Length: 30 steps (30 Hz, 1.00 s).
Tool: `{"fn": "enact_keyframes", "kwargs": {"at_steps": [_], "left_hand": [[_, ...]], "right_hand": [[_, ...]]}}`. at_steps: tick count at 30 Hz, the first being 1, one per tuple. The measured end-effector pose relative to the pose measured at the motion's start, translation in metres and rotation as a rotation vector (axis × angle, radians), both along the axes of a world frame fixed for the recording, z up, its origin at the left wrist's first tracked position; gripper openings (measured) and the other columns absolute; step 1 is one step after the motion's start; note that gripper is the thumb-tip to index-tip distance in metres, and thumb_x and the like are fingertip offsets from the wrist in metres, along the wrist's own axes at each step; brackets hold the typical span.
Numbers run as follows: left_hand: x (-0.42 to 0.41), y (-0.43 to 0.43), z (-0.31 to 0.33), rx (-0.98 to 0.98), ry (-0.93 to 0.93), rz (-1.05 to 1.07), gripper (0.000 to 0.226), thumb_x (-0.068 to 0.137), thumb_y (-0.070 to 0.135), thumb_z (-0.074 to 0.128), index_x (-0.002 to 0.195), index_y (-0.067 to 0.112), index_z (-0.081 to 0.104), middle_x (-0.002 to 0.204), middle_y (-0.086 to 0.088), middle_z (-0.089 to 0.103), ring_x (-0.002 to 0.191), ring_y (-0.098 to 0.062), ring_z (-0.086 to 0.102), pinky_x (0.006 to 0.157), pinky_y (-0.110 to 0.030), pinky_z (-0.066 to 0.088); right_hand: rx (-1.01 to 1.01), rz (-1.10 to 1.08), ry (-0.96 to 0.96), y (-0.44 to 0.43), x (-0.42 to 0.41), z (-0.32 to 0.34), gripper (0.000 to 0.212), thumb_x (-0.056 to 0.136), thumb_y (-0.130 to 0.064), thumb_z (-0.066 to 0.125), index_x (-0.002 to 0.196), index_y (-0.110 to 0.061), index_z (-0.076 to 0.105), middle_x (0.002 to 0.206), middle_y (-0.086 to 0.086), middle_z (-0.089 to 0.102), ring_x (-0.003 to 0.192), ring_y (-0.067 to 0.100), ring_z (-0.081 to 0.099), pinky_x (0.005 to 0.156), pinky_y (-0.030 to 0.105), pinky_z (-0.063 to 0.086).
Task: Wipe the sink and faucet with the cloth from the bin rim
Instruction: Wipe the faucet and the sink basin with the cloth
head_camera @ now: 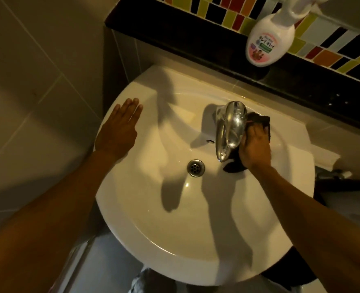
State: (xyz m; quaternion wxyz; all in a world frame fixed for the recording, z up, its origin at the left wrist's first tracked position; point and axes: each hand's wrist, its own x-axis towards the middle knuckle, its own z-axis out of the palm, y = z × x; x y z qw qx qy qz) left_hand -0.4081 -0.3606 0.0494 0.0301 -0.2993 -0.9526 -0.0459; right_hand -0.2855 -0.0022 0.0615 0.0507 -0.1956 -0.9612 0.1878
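A white sink [132, 208] fills the view. At its 1 o'clock stands a chrome faucet [231, 130]. The right hand [255, 148] presses a dark cloth [261, 121] against the faucet's right side, fingers closed over it. The left hand [120, 127] lies flat, fingers spread, on the rim at 10 o'clock. Wiping well likely means wrapping the cloth around the spout and base, then sweeping the basin.

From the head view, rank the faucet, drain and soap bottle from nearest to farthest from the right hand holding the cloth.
Measured from the right hand, which presses the cloth:
1. Faucet, touching distance, just left of the hand.
2. Drain, lower left in the sink bowl.
3. Soap bottle, up on the dark ledge behind.
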Motion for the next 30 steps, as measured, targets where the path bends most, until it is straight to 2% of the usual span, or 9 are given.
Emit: {"fn": "enact_keyframes", "kwargs": {"at_steps": [3, 9, 11, 14, 18, 20, 25, 28, 30], "left_hand": [[-0.001, -0.001, -0.002, 0.001, 0.024, 0.002, 0.064, 0.093, 0.009, 0.043, 0.150, 0.009, 0.016, 0.159, -0.013, 0.018, 0.146, -0.023, 0.005, 0.116, -0.027, -0.016], [-0.002, 0.000, 0.000, -0.016, 0.013, -0.008, 0.065, 0.092, 0.010, 0.044, 0.150, 0.008, 0.015, 0.158, -0.014, 0.018, 0.147, -0.026, 0.008, 0.117, -0.030, -0.012], [-0.002, 0.000, 0.000, 0.001, -0.001, -0.007, 0.064, 0.092, 0.010, 0.044, 0.150, 0.008, 0.016, 0.158, -0.015, 0.019, 0.147, -0.027, 0.010, 0.117, -0.029, -0.011], [-0.003, 0.000, 0.000, 0.029, -0.001, -0.003, 0.064, 0.091, 0.009, 0.047, 0.149, 0.008, 0.019, 0.157, -0.015, 0.022, 0.145, -0.025, 0.010, 0.117, -0.027, -0.012], [-0.001, 0.001, 0.001, 0.028, -0.005, 0.003, 0.063, 0.092, 0.010, 0.045, 0.150, 0.008, 0.019, 0.157, -0.014, 0.021, 0.146, -0.026, 0.011, 0.117, -0.028, -0.010], [-0.002, 0.001, 0.001, 0.036, -0.003, 0.005, 0.063, 0.092, 0.010, 0.044, 0.150, 0.009, 0.019, 0.158, -0.014, 0.020, 0.147, -0.027, 0.012, 0.118, -0.029, -0.009], [0.002, 0.002, 0.005, 0.053, -0.005, -0.005, 0.061, 0.093, 0.010, 0.044, 0.149, 0.007, 0.021, 0.157, -0.015, 0.021, 0.146, -0.028, 0.013, 0.118, -0.029, -0.008], [0.001, 0.001, 0.006, 0.064, -0.007, 0.000, 0.062, 0.093, 0.009, 0.045, 0.149, 0.008, 0.021, 0.157, -0.014, 0.022, 0.146, -0.027, 0.013, 0.118, -0.028, -0.009], [0.000, 0.001, 0.006, 0.064, -0.017, 0.006, 0.062, 0.092, 0.008, 0.046, 0.149, 0.009, 0.022, 0.157, -0.015, 0.024, 0.146, -0.027, 0.014, 0.118, -0.027, -0.010]], "right_hand": [[-0.093, 0.100, 0.058, -0.026, 0.004, 0.000, 0.028, 0.089, -0.011, 0.056, 0.117, -0.007, 0.055, 0.120, 0.017, 0.058, 0.117, 0.032, 0.051, 0.107, 0.050, 0.037], [-0.006, 0.265, -0.092, 0.009, 0.042, 0.006, 0.038, 0.092, -0.021, 0.049, 0.129, -0.013, 0.049, 0.132, 0.010, 0.053, 0.119, 0.027, 0.053, 0.101, 0.039, 0.046], [-0.025, 0.213, -0.094, 0.023, 0.046, 0.009, 0.035, 0.093, -0.022, 0.047, 0.127, -0.014, 0.049, 0.130, 0.010, 0.055, 0.118, 0.028, 0.054, 0.102, 0.040, 0.046], [-0.106, -0.026, -0.066, 0.024, 0.025, 0.009, 0.032, 0.094, -0.016, 0.047, 0.126, -0.013, 0.050, 0.131, 0.010, 0.055, 0.122, 0.026, 0.051, 0.109, 0.039, 0.038], [-0.195, -0.236, 0.055, -0.038, 0.003, -0.005, 0.033, 0.089, -0.007, 0.050, 0.121, -0.003, 0.050, 0.128, 0.019, 0.054, 0.125, 0.035, 0.046, 0.111, 0.046, 0.032], [-0.206, -0.102, 0.088, -0.060, 0.014, -0.008, 0.042, 0.085, -0.001, 0.057, 0.126, 0.002, 0.048, 0.130, 0.023, 0.053, 0.126, 0.037, 0.045, 0.110, 0.048, 0.034], [0.096, 0.314, -0.032, -0.012, 0.041, -0.002, 0.041, 0.076, -0.008, 0.070, 0.116, -0.008, 0.062, 0.121, 0.013, 0.062, 0.117, 0.030, 0.054, 0.097, 0.040, 0.049], [0.187, 0.414, -0.225, 0.016, 0.048, 0.005, 0.053, 0.068, -0.018, 0.081, 0.116, -0.011, 0.061, 0.125, 0.013, 0.061, 0.119, 0.032, 0.055, 0.099, 0.044, 0.049], [0.189, 0.370, -0.248, 0.037, 0.053, 0.016, 0.046, 0.073, -0.019, 0.076, 0.115, -0.011, 0.060, 0.124, 0.015, 0.061, 0.117, 0.034, 0.056, 0.097, 0.048, 0.049]]}}
